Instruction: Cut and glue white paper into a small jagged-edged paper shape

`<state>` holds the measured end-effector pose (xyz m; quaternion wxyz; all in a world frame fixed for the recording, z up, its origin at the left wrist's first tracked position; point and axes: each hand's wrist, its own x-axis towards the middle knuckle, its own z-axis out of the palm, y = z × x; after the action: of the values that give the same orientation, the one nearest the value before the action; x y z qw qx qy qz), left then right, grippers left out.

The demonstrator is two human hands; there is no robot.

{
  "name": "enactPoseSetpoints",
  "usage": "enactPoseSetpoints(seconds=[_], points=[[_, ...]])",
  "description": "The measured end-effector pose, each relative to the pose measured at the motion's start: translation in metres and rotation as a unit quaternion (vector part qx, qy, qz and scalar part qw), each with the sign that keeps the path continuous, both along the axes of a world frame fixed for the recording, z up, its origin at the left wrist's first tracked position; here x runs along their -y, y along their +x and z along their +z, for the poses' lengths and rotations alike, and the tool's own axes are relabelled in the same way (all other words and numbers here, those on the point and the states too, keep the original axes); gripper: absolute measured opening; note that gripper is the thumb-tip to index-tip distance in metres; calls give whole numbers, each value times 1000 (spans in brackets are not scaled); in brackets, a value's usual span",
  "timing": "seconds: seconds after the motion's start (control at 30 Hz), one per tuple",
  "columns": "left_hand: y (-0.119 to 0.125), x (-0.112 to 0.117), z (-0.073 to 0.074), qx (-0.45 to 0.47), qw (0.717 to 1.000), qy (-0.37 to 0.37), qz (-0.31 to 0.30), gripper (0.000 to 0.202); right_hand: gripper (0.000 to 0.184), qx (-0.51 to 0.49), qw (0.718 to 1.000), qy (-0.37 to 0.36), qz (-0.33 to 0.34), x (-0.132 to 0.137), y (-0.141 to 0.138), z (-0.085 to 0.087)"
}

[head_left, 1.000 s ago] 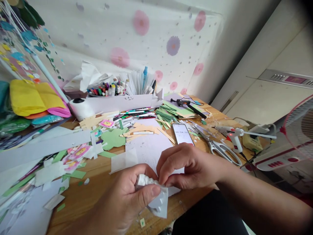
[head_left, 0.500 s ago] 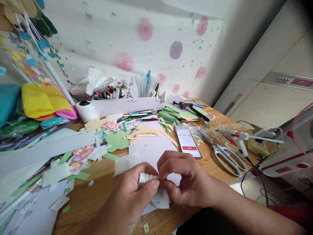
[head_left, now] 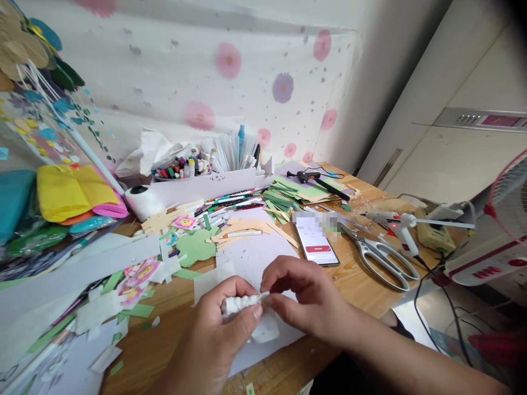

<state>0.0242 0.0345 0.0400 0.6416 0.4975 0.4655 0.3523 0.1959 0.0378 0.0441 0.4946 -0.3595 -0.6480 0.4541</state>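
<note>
Both of my hands are closed on a crumpled wad of white paper (head_left: 242, 303) just above the near edge of the wooden table (head_left: 173, 334). My left hand (head_left: 214, 334) wraps it from below, thumb pressed on top. My right hand (head_left: 300, 296) pinches its right end with fingertips. A loose tail of the same white paper (head_left: 265, 332) hangs under the wad. Beneath the hands lies a pale lilac sheet (head_left: 251, 255).
A phone (head_left: 316, 241) with a red button lies beyond my right hand, with scissors (head_left: 381, 255) and a glue gun (head_left: 401, 230) to its right. A white box of markers (head_left: 206, 175), a tape roll (head_left: 142, 200) and several paper scraps crowd the table. A fan (head_left: 502, 219) stands at right.
The view has shifted slightly. My hands have drawn closer together and squeezed the white paper into a tighter wad, with less of it hanging below.
</note>
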Motion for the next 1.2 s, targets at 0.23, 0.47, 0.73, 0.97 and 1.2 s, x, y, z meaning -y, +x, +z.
enactPoseSetpoints(seconds=[0.23,0.47,0.73,0.97,1.2], points=[[0,-2,4,-56,995,68,41,20,31,-68,985,-156,3,1,-6,-4],[0,-1,8,-71,990,118,40,19,33,-12,992,-128,-12,1,-14,-2],[-5,2,20,78,994,14,-80,47,37,-93,984,-151,-18,-3,1,0],[-9,-7,14,74,992,97,-27,40,35,-146,975,-146,-80,-5,11,1],[8,-3,10,76,991,113,1,27,30,-313,926,-186,-96,2,-18,-12]])
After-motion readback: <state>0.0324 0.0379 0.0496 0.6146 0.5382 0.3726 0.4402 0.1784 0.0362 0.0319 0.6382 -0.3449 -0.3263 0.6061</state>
